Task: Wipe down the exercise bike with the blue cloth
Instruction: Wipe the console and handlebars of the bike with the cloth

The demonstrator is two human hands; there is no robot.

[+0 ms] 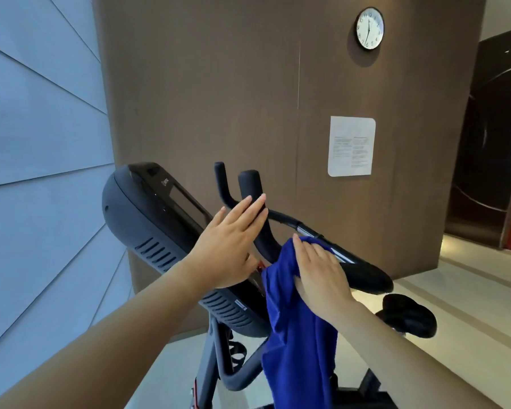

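The black exercise bike (pixel 148 219) stands in front of me, its console tilted at the left and its curved handlebars (pixel 250 187) rising behind. My left hand (pixel 227 246) lies flat with fingers spread against the console's edge and the near handlebar. My right hand (pixel 319 273) presses the blue cloth (pixel 298 335) onto the right handlebar grip (pixel 366 276). The cloth drapes down from under that hand over the bike frame. The black seat (pixel 407 317) shows at the lower right.
A brown wall panel (pixel 248 98) stands close behind the bike with a round clock (pixel 370 28) and a white notice sheet (pixel 351 146). Blue-grey slatted wall fills the left. Pale floor and a dark doorway (pixel 490 143) lie to the right.
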